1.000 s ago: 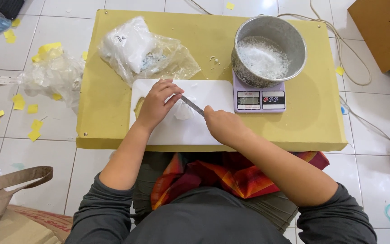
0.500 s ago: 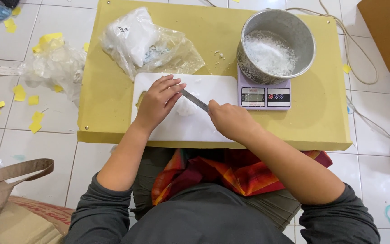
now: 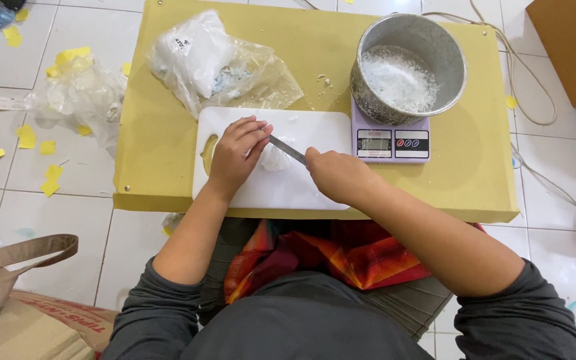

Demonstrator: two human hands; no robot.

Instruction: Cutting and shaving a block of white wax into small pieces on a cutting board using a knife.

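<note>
My right hand (image 3: pixel 337 175) grips the handle of a knife (image 3: pixel 287 149) whose blade points left onto a white cutting board (image 3: pixel 315 127). My left hand (image 3: pixel 235 156) lies flat on the board with its fingers pressed on a small white lump (image 3: pixel 276 160) under the blade. The board sits at the near edge of a low yellow table (image 3: pixel 168 133). Right of the board, a metal pot (image 3: pixel 408 67) holding white crumbly flakes stands on a small kitchen scale (image 3: pixel 391 143).
A clear plastic bag with white blocks (image 3: pixel 215 60) lies behind the board. Crumpled plastic (image 3: pixel 78 97) and yellow paper scraps litter the tiled floor at left. A cable (image 3: pixel 531 100) runs along the right; a cardboard box (image 3: pixel 568 40) and a brown bag (image 3: pixel 8 267) stand nearby.
Both hands have stayed on the board. The knife has shifted slightly against the white lump and the left fingers have curled a little closer over it.
</note>
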